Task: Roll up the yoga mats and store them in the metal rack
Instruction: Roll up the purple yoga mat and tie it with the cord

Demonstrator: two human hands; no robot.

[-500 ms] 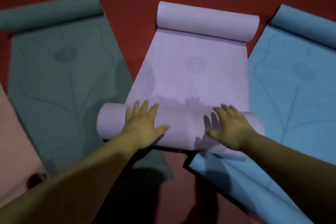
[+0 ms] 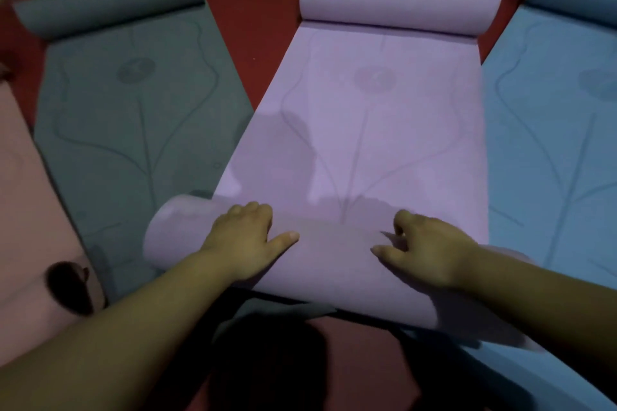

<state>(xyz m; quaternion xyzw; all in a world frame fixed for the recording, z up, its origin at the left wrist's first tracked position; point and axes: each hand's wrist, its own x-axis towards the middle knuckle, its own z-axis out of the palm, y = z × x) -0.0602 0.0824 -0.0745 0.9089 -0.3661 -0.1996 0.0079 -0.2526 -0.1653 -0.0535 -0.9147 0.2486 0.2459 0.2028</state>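
A purple yoga mat (image 2: 384, 130) lies lengthwise on the red floor in front of me. Its near end is wound into a thick roll (image 2: 327, 264), and its far end curls into a smaller roll (image 2: 400, 0). My left hand (image 2: 243, 240) sits on the left half of the near roll, fingers bent over its far side and thumb pointing right. My right hand (image 2: 430, 250) grips the right half the same way, thumb pointing left. No metal rack is in view.
A dark green mat (image 2: 127, 130) lies unrolled to the left and a blue mat (image 2: 551, 143) to the right, both with curled far ends. A pink mat (image 2: 23, 210) at the far left carries a dark round object (image 2: 66, 287). Red floor (image 2: 253, 10) shows between them.
The near roll has turned forward and grown thicker. Both hands' fingers, straight before, now bend over the roll's far side. The view has moved closer to the mat.
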